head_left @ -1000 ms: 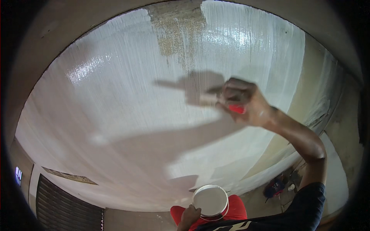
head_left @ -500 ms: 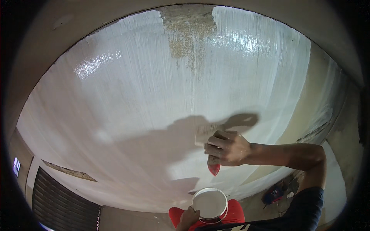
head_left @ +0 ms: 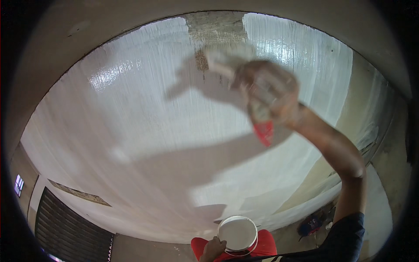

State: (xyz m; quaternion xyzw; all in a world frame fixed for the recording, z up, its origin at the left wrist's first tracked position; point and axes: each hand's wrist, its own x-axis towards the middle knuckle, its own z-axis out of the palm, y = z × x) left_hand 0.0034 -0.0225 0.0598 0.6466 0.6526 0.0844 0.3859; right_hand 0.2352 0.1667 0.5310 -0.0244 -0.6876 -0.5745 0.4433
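My right hand (head_left: 275, 91), blurred by motion, is wrapped round a wide paintbrush (head_left: 263, 132). The brush's red handle end points down below the fist, and its pale, paint-covered head reaches up and left toward a bare brown patch of the wall. Fresh white paint with vertical streaks covers most of the wall (head_left: 148, 105). Low in front of me, my left hand (head_left: 214, 249) grips the rim of a white bucket (head_left: 238, 233) with whitish paint inside. The bucket is close to my red-clad knees.
A dark slatted panel (head_left: 65, 227) stands at the lower left, near a small bright window (head_left: 18, 185). A brown strip (head_left: 79, 193) marks the wall above the panel. On the floor at lower right lies a dark blue and red item (head_left: 309, 226).
My right hand has swept the brush upward from low on the wall to near its bare top patch. The left hand and bucket have stayed in place.
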